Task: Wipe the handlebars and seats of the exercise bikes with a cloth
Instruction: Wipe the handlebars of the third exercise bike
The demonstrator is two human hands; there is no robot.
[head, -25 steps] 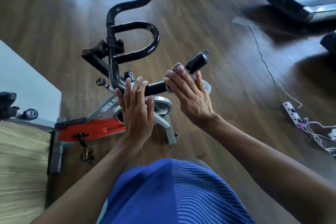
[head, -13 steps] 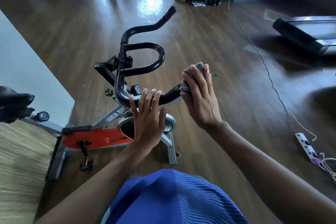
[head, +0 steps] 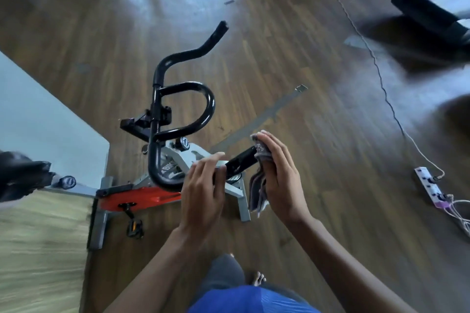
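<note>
Wiping of black handlebar [head: 153,160]: right hand [head: 279,180] grips grey cloth [head: 255,194] at its near end, left hand [head: 203,193] rests straight-fingered on it; next stroke probably needs the cloth re-wrapped.

Black handlebars [head: 183,99], glossy right round the loop, and a black seat [head: 17,178] at the left edge. The bike [head: 175,157] frame shows silver-grey with white lettering, and there's the flywheel cover [head: 142,198] in bright orange-red. The cloth [head: 258,193] is grey, a touch mauve. The floor [head: 318,211] is dark brown wood planks. The shirt [head: 254,300] is blue with fine paler stripes, and the trousers [head: 223,272] are grey. Far right there's a white power strip [head: 427,185] with a purple end, and lower left a tan, streaked mat [head: 38,249].
</note>
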